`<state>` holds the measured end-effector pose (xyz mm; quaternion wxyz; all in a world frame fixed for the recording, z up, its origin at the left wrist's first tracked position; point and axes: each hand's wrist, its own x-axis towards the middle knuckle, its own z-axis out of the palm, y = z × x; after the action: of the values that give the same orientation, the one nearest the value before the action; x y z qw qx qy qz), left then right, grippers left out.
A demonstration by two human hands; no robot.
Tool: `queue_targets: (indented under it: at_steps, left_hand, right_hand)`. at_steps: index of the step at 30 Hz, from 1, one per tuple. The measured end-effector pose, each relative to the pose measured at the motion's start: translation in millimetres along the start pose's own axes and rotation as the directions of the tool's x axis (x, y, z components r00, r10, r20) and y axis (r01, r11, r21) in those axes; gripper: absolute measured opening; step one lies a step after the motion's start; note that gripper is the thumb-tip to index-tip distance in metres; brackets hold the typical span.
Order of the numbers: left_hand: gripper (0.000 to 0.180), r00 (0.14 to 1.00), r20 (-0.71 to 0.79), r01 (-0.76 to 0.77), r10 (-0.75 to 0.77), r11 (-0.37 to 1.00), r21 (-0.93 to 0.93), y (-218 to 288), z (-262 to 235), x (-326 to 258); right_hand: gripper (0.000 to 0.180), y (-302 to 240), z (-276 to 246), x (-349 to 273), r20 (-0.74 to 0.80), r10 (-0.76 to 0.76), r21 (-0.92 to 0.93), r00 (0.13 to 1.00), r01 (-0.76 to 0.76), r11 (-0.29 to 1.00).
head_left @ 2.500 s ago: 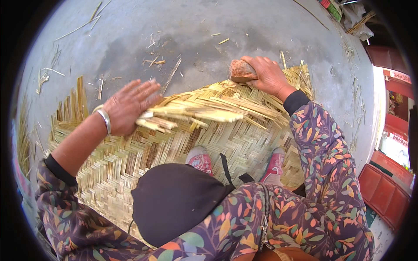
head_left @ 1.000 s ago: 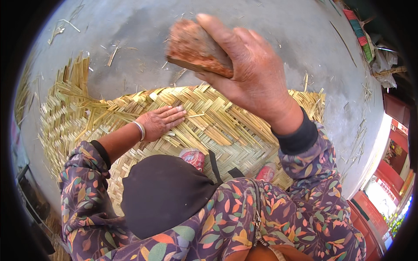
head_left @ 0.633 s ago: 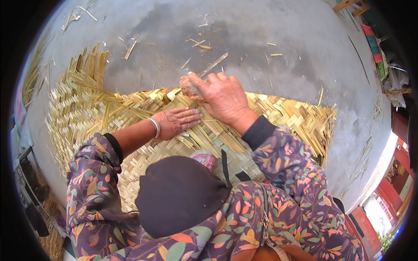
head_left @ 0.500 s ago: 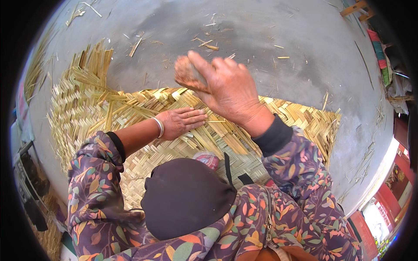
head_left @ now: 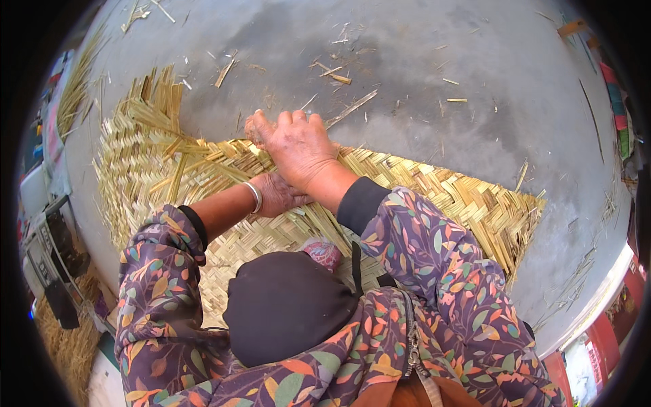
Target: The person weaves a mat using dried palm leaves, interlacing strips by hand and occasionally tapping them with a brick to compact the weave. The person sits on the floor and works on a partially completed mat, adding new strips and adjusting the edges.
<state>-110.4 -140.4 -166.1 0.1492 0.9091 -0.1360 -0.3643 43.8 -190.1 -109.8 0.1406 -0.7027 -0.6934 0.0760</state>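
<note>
A mat (head_left: 441, 197) woven from yellow-green reed strips spreads out before me, its far edge folded into a thick border. My left hand (head_left: 272, 195), with a silver bangle at the wrist, rests palm down on the strips. Its fingers look stretched out, partly covered by my right wrist. At the mat's far edge, my right hand (head_left: 297, 146) is closed around a rough reddish-brown piece of brick (head_left: 256, 129). Most of that brick is hidden behind the fingers. Loose strip ends (head_left: 178, 152) stick up from the border left of my hands.
Scraps of reed (head_left: 332, 73) lie about the grey floor (head_left: 420, 88) beyond the mat. A bundle of long reeds (head_left: 78, 88) lies at the far left. Dark machinery (head_left: 60, 251) stands at the left edge. A foot in a patterned covering (head_left: 324, 255) rests on the mat below my hands.
My right hand, with the piece of brick, has come down and left from above the mat to its far edge. My left hand now lies partly beneath the right wrist.
</note>
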Motion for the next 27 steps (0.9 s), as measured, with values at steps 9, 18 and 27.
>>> queue_targets:
  at_steps: [9, 18, 27]
  left_hand:
    - [0.060, 1.000, -0.024, 0.019, -0.014, 0.976, 0.215, 6.9, -13.7, -1.1]
    - [0.062, 0.981, -0.147, 0.157, -0.124, 0.958, 0.239, 23.9, 1.3, 10.2]
    - [0.060, 0.985, -0.099, 0.168, -0.144, 0.939, 0.300, 18.7, -0.9, 15.3]
  right_hand:
    - [0.062, 5.5, -5.6, 14.6, 0.005, 0.103, 0.014, 0.995, -0.103, 0.995]
    - [0.062, 11.0, -13.3, 13.3, 0.013, 0.027, -0.013, 1.000, -0.027, 1.000]
    - [0.063, 13.2, -7.0, 16.7, 0.021, 0.061, 0.019, 0.998, -0.061, 0.998]
